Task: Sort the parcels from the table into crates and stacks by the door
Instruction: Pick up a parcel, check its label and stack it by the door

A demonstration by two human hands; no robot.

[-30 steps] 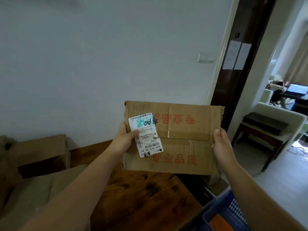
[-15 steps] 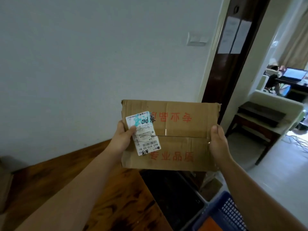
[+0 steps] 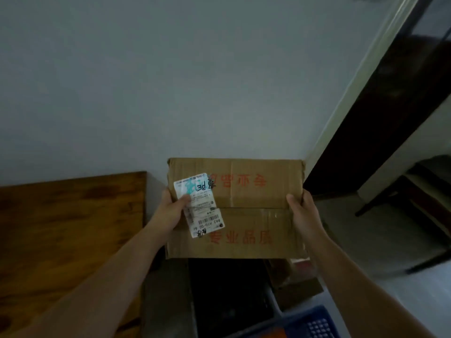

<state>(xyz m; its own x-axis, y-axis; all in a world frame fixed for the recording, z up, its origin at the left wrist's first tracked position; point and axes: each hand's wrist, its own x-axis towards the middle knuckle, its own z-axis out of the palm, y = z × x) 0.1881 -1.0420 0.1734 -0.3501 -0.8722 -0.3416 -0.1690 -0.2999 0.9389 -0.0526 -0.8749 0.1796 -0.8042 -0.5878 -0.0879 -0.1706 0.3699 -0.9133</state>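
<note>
**Parcel held in both hands above the crates beside the door**

At far left, a wooden table (image 3: 73, 228) stood against the pale wall (image 3: 170, 81), its right edge just beside the person's left forearm. The left hand (image 3: 170, 211) gripped the left edge of the cardboard parcel (image 3: 253, 208). Its thumb pressed on the white shipping label (image 3: 202, 211) stuck at a slight tilt to the parcel's upper face, and the fingers beneath were hidden. The label bore a barcode and a blue-green scrawl. Two rows of red printed characters ran across the box, and a strip of clear tape covered the seam between its flaps. The parcel was held roughly level in the air, in front of the wall and clear of the table. The right hand (image 3: 302, 211) gripped the parcel's right edge, thumb on top, its other fingers out of sight under the box. Directly below the parcel lay a dark crate (image 3: 231, 301), its contents too dim to make out. Just to the right of that crate sat a brown cardboard box (image 3: 297, 284). Near the lower edge appeared the corner of a blue crate (image 3: 317, 323) with a perforated wall. At far right stood the dark door (image 3: 390, 106), with a low stand (image 3: 429, 191) beyond it on the pale floor.
</note>
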